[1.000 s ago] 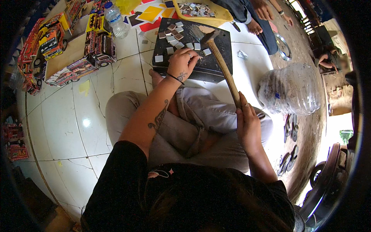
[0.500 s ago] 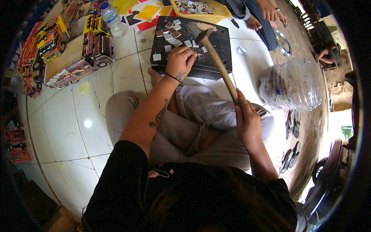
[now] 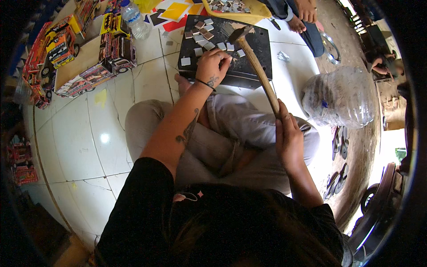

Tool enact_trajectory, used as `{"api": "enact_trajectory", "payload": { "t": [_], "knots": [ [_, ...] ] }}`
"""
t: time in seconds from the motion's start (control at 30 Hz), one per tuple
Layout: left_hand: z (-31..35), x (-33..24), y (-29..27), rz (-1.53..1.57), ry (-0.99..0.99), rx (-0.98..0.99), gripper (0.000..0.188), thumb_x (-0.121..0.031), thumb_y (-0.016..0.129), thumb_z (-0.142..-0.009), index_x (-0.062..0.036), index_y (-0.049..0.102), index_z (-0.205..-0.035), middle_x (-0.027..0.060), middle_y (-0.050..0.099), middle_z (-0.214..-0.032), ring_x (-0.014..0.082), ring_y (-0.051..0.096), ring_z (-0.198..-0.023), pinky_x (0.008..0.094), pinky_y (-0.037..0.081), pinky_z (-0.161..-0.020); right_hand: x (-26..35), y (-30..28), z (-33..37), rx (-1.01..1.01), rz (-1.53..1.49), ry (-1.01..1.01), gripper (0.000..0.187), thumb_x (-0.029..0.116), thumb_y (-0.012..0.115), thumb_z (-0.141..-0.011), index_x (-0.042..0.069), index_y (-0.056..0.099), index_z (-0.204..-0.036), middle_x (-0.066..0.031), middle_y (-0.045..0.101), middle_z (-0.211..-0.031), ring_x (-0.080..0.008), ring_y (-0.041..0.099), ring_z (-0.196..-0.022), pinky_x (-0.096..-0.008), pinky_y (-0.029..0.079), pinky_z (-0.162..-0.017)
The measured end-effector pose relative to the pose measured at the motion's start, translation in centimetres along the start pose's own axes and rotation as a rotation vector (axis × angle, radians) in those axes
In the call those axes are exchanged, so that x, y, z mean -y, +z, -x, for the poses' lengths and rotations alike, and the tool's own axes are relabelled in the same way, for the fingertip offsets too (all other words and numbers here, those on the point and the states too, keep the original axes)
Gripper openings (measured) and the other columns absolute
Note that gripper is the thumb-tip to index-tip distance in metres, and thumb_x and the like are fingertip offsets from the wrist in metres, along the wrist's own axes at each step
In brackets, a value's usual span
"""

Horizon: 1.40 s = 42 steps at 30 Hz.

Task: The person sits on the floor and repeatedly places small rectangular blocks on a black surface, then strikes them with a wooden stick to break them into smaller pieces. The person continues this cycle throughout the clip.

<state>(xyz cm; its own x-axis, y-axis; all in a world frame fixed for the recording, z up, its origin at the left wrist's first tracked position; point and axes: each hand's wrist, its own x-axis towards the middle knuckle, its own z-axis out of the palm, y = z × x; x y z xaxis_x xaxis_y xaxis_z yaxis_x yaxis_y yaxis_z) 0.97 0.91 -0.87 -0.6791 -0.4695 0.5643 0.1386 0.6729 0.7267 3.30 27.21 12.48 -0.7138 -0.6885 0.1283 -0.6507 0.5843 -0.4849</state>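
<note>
My right hand (image 3: 290,135) grips the lower end of a hammer's wooden handle (image 3: 257,66). The dark hammer head (image 3: 239,33) is over the far part of a black box (image 3: 262,46) in front of my crossed legs. At the box's near edge is my left hand (image 3: 214,66), its fingers pinched together; whatever they hold is hidden. Several small square pieces, some white and some brown, lie scattered on the box top, among them a white square (image 3: 185,61) left of my left hand and a brown square (image 3: 207,34) farther back.
A yellow basin (image 3: 262,17) of similar squares stands behind the box. To the left are toy trucks (image 3: 118,55) and a water bottle (image 3: 134,20). On the right sit a large clear plastic container (image 3: 340,98) and sandals (image 3: 340,142). Another person's hand (image 3: 307,11) shows at the back.
The whole view has shifted slightly. The hammer head is a little higher against the box, while my left hand stays pinched at nearly the same spot.
</note>
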Motion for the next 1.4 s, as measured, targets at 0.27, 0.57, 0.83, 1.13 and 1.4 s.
{"api": "enact_trajectory", "payload": {
  "t": [0.27, 0.57, 0.83, 1.13, 1.4],
  "knots": [
    [0.2, 0.0, 0.0, -0.037, 0.024, -0.015, 0.007, -0.012, 0.067, -0.076, -0.0057, 0.064, -0.077, 0.0113, 0.063, -0.080, 0.0331, 0.059, -0.077, 0.0404, 0.047, -0.074, -0.6, 0.0, -0.4, -0.040, 0.031, -0.041, 0.047, 0.007, 0.051, -0.091, 0.012, 0.041, -0.137, -0.0220, 0.061, -0.104, -0.0401, 0.064, -0.082, -0.0447, 0.052, -0.067],
    [0.2, -0.2, 0.2, -0.055, 0.038, -0.028, 0.007, -0.012, 0.067, -0.077, -0.0066, 0.063, -0.075, 0.0091, 0.063, -0.081, 0.0327, 0.059, -0.080, 0.0399, 0.047, -0.073, -1.0, 0.4, -0.7, 0.047, 0.085, 0.009, 0.046, 0.009, 0.051, -0.091, 0.013, 0.042, -0.136, -0.0218, 0.061, -0.102, -0.0397, 0.063, -0.080, -0.0454, 0.052, -0.066],
    [0.3, 0.2, 0.2, -0.083, 0.072, -0.015, 0.007, -0.013, 0.064, -0.080, -0.0065, 0.064, -0.078, 0.0095, 0.063, -0.081, 0.0328, 0.059, -0.078, 0.0408, 0.047, -0.072, -2.5, 1.1, -1.1, -0.023, -0.009, -0.015, 0.043, 0.010, 0.051, -0.092, 0.010, 0.044, -0.134, -0.0236, 0.061, -0.101, -0.0403, 0.063, -0.085, -0.0450, 0.051, -0.071],
    [-1.5, -1.6, -0.7, 0.019, -0.202, 0.107, 0.016, -0.020, 0.065, -0.080, -0.0043, 0.066, -0.079, 0.0115, 0.064, -0.071, 0.0274, 0.063, -0.065, 0.0352, 0.049, -0.061, -7.6, 3.9, -7.2, -0.190, 0.096, 0.174, 0.042, 0.006, 0.049, -0.089, 0.008, 0.046, -0.131, -0.0191, 0.053, -0.104, -0.0384, 0.059, -0.086, -0.0453, 0.050, -0.074],
    [-13.0, 1.7, -1.4, 0.243, -0.649, 0.321, 0.029, -0.031, 0.060, -0.088, -0.0037, 0.069, -0.088, 0.0032, 0.067, -0.072, 0.0105, 0.062, -0.057, 0.0231, 0.046, -0.051, -7.4, 4.7, -9.8, -0.274, 0.170, 0.020, 0.054, 0.009, 0.061, -0.081, 0.005, 0.043, -0.132, -0.0217, 0.052, -0.109, -0.0362, 0.053, -0.100, -0.0437, 0.044, -0.088]
  ]
}}
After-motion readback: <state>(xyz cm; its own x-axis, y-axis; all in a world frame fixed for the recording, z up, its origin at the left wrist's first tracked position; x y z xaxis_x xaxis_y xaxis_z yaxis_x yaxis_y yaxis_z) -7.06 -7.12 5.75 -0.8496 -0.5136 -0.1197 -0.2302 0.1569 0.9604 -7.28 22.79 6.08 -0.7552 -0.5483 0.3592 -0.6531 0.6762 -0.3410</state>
